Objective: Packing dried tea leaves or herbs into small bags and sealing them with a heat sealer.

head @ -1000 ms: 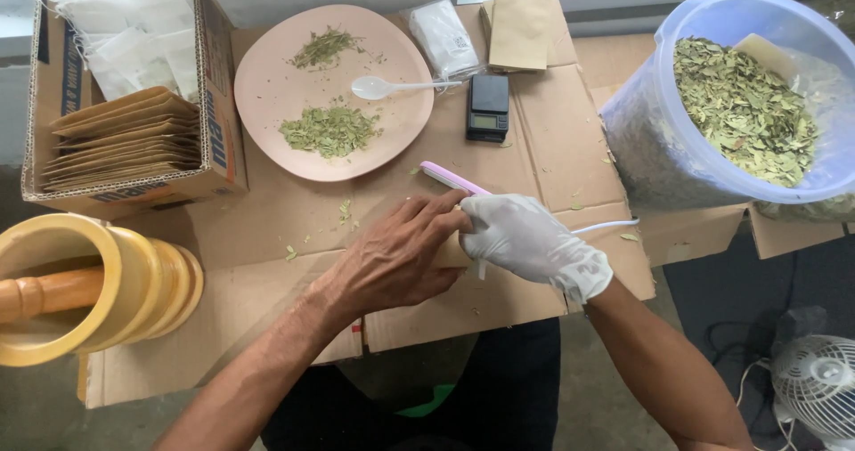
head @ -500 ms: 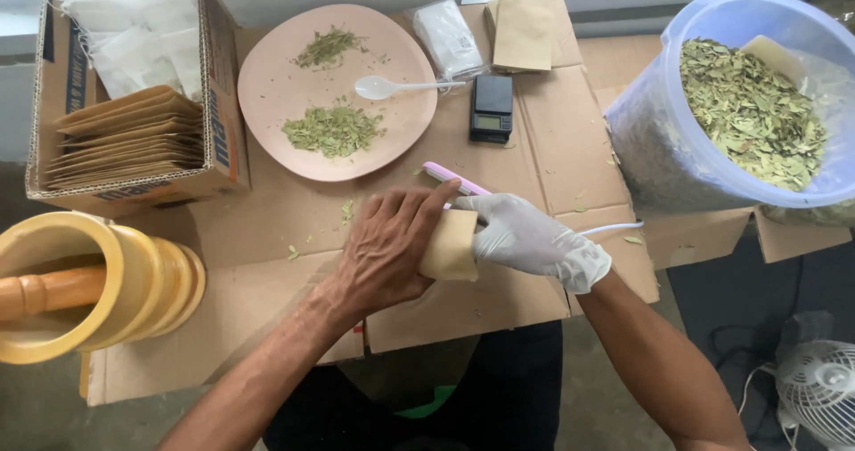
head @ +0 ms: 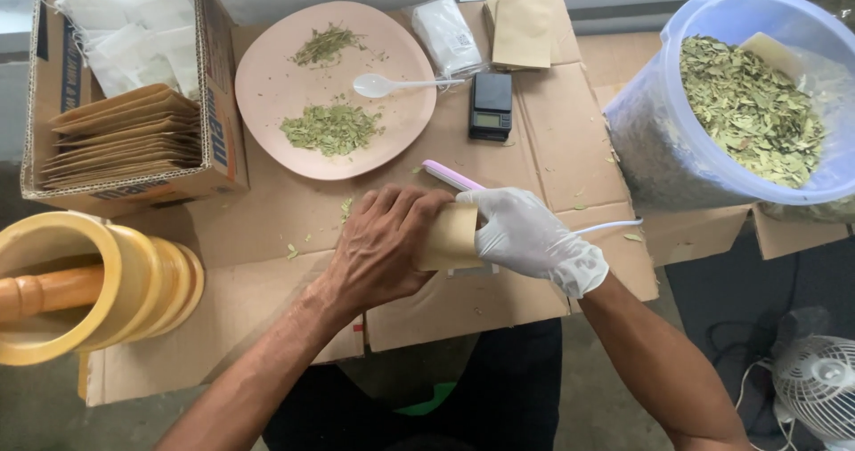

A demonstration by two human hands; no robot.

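Head view, centre of frame. Your left hand point(head: 378, 251), bare, has spread flat over the left part of the pouch point(head: 451, 235); a second ago its fingers were bunched against your gloved right hand point(head: 525, 235) and the pouch was nearly hidden between them. The pouch now shows as a small tan paper rectangle lying on the cardboard-covered table point(head: 294, 211), its right edge under your right fingers. By this reading, the pouch is being pressed at the sealer point(head: 452, 175), the slim pink-and-white bar with a white cord point(head: 610, 227) running right.

Grip: the left lies open, palm down on the pouch; the right is curled over the pouch's edge, pinching it.

The pouch looks smooth, matte and flat, unmarked on the visible face.

Head view, surroundings. Above the hands: a pink plate point(head: 267, 68) with two heaps of crushed leaf and a white spoon point(head: 392, 84); a black scale point(head: 491, 104) to its right. Upper right: a tub point(head: 650, 139) of dried leaves. Upper left: a box point(head: 218, 139) of stacked pouches. Lower left: a yellow mortar point(head: 134, 282) lying on its side.
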